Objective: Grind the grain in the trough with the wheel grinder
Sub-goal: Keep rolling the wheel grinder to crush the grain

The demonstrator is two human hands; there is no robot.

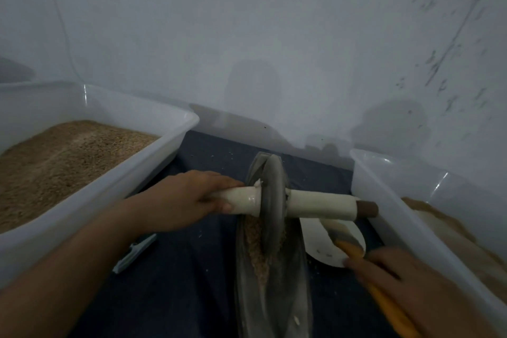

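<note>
A narrow grey metal trough point(297, 282) runs away from me on a dark cloth, with tan grain point(256, 247) along its bottom. The grey grinding wheel point(271, 189) stands upright in the trough near its far end, on a white-wrapped axle point(318, 204) with a brown right tip. My left hand point(192, 200) grips the axle's left handle. My right hand point(411, 282) holds an orange-handled tool point(384, 296) whose blurred metal end lies over a small white dish point(321, 250) right of the trough. The axle's right handle is free.
A large white plastic tub point(153, 170) of brown grain stands at the left. Another white tub point(397, 214) with tan ground material stands at the right. A pale flat object point(135, 252) lies on the cloth under my left forearm. A white wall is close behind.
</note>
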